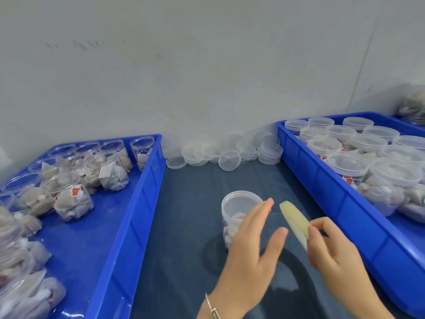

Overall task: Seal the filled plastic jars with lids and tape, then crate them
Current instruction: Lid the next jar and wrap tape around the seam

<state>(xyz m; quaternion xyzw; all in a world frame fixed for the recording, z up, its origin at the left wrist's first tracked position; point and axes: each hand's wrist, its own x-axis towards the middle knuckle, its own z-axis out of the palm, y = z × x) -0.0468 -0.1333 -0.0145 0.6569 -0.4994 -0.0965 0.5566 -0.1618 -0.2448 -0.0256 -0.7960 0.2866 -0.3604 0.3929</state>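
Observation:
A clear plastic jar (234,209) filled with tea bags stands on the dark table, a clear lid on top. My left hand (250,254) hovers just right of the jar with fingers straight and spread, holding nothing. My right hand (333,252) pinches a pale yellow roll of tape (295,219) between thumb and fingers, held edge-on beside the left hand's fingertips.
A blue crate (128,217) on the left holds several open, filled jars. A blue crate (322,180) on the right holds several lidded jars. Loose clear lids (230,153) lie piled against the white wall at the back of the table.

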